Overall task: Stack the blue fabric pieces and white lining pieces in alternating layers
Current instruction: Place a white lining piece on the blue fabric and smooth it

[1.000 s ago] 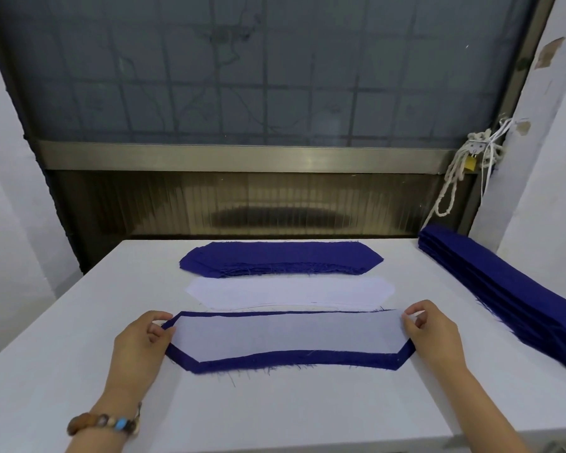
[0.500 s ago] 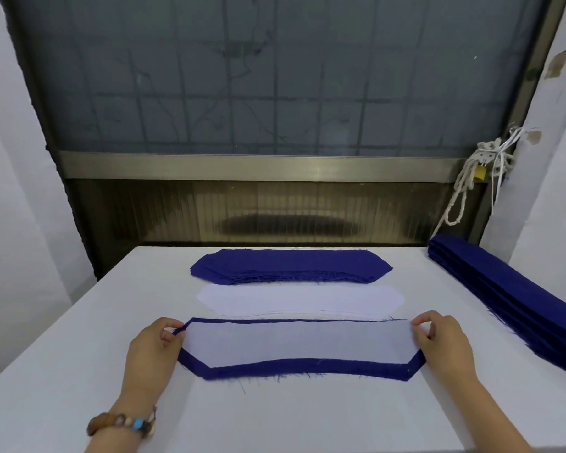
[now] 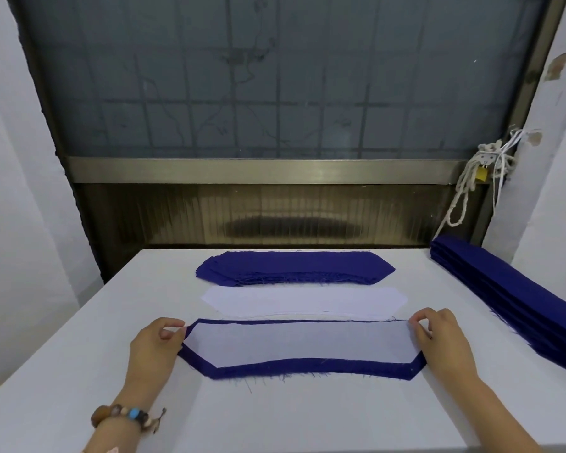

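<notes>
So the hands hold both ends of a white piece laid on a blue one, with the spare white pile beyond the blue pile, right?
No: the head view shows the white pile nearer than the blue pile, between it and the white piece. The rest holds: the left hand and right hand hold that piece's ends, and it lies on the blue piece.

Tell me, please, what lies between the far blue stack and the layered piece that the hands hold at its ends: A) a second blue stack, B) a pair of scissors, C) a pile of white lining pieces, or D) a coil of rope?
C: a pile of white lining pieces lies flat between the far blue stack and the layered piece, which the left hand and right hand pinch at its ends.
</notes>
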`<state>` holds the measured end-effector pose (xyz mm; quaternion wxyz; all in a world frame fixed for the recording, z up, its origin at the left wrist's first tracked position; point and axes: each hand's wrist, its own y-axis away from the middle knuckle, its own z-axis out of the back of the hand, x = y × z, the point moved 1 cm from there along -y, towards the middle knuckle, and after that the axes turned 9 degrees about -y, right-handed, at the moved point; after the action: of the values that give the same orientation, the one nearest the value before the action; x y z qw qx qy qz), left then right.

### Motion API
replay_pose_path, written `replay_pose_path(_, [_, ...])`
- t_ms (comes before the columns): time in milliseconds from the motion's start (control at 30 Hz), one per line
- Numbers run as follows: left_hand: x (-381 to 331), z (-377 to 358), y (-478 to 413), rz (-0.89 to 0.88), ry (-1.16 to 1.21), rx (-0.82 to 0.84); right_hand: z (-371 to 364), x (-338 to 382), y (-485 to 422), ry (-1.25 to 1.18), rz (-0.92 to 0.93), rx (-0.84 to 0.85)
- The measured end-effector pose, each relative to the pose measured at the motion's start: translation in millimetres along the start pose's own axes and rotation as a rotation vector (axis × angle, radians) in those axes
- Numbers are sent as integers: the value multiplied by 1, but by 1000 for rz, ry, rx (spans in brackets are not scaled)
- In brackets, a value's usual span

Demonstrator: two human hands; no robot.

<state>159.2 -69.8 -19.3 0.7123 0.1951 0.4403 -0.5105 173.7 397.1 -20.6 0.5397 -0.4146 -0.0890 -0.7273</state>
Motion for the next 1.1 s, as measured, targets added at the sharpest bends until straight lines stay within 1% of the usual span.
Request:
replay_pose_path(100, [-10,1,-6,-39,-12,-12,-3,9,-10,42,40,-21])
replay_pose_path(167, [-24,-3,-13,-102,-50,-20,-10,23,-20,38,68,-13])
replay_pose_path(267, [-51,-19,-26,-216,-83,-19,-32,53,-34,-6,129,67])
replay_pose_path(400, [-83,-56,-42,-329,-101,32,-70,95,-44,-84,236,183])
replay_pose_path(567, [-99,-107,-59,-374,-253,171,-115,129,-53,-145,287,338])
replay_pose_path(733, [-97,-136,-63,-385,-340,223,-150,139,-58,-143,271,427])
replay_pose_path(800, [-90,-140,-62,-408,-344,235,-161,138,-56,-135,270,432])
replay_pose_path(967, [-79,-142,-62,-496,-333,263,-172,130,-53,-126,269,372])
replay_pose_path(1100, [-76,-143,-61,-534,-429,263,-171,129,-54,-126,282,364])
